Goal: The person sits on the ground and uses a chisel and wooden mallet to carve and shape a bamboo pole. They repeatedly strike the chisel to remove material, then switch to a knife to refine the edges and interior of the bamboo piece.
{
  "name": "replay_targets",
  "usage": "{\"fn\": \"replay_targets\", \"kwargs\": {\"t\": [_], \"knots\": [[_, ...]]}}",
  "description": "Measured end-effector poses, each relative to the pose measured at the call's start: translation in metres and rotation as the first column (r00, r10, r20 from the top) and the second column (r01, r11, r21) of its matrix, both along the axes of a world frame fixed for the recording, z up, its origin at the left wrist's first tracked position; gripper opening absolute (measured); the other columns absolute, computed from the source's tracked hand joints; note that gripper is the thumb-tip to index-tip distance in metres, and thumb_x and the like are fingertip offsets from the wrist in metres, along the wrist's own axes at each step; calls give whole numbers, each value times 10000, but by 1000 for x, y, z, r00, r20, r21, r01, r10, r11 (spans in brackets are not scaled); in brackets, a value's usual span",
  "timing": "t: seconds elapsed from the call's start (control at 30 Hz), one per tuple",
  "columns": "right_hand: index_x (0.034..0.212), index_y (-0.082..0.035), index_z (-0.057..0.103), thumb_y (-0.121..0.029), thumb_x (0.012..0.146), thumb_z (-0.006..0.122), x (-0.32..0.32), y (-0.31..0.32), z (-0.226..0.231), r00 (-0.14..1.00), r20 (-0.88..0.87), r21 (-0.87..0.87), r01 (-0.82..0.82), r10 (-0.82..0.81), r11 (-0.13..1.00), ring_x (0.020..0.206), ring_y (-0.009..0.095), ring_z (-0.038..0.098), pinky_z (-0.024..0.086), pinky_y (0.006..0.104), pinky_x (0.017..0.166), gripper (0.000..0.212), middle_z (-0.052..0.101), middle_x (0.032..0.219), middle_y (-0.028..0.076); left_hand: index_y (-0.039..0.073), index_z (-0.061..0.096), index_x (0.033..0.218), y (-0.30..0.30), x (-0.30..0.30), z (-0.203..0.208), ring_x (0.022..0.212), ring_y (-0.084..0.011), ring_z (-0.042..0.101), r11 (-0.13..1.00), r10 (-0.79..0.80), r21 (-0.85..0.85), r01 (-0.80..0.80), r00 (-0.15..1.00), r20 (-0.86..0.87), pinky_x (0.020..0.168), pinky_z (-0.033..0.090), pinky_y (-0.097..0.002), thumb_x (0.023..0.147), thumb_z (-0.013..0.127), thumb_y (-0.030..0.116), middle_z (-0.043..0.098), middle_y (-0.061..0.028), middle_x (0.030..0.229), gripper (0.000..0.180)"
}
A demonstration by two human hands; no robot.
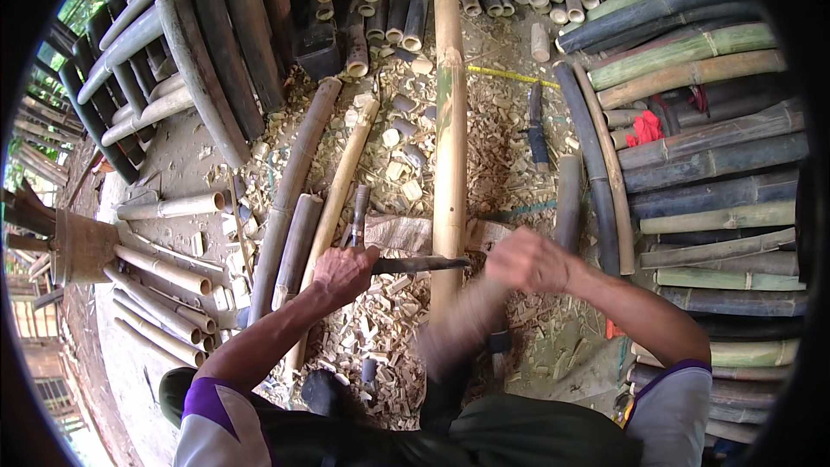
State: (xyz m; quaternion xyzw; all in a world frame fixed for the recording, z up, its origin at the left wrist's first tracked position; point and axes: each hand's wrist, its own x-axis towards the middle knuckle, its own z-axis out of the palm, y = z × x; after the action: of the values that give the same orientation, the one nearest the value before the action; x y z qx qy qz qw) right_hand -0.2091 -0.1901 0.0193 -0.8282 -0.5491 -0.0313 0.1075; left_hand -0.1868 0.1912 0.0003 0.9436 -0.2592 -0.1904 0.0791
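A long pale bamboo pole [449, 147] runs away from me over a wooden block [402, 233]. My left hand [344, 275] is closed at the near end of a dark-bladed knife [419, 265], which lies across the pole. My right hand [529, 261], slightly smeared, is closed round a pale wooden club [465, 324]. The club is blurred by motion, slanting down and left from the fist over the pole's near end. Just beyond my left hand is a tool with a wooden handle [360, 206]; its lower end is hidden.
Wood chips [380, 316] cover the ground around the block. Dark and green bamboo poles [709, 177] are stacked at the right. Cut bamboo tubes [173, 206] lie at the left, and more stand at the back. A yellow tape measure [510, 75] stretches beyond the block.
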Motion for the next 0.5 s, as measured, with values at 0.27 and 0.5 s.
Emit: {"fn": "replay_targets", "kwargs": {"t": [0.27,0.5], "knots": [[1005,-17,591,-70,719,753,-5,47,63,995,-43,-51,-87,85,995,850,237,646,488,365,667,332,676,930,147,88,606,904,6,-6,3,650,-347,694,999,35,-5,-35,999,6,541,515,-500,927,557,117,697,-150,767,61],[1017,-103,605,-74,805,694,-21,47,65,993,-116,-152,-5,-13,988,795,175,623,486,380,648,231,650,872,72,86,581,893,13,-7,0,602,-314,672,1000,18,-19,-18,1000,22,480,497,-466,942,525,112,684,-150,766,78]]}}
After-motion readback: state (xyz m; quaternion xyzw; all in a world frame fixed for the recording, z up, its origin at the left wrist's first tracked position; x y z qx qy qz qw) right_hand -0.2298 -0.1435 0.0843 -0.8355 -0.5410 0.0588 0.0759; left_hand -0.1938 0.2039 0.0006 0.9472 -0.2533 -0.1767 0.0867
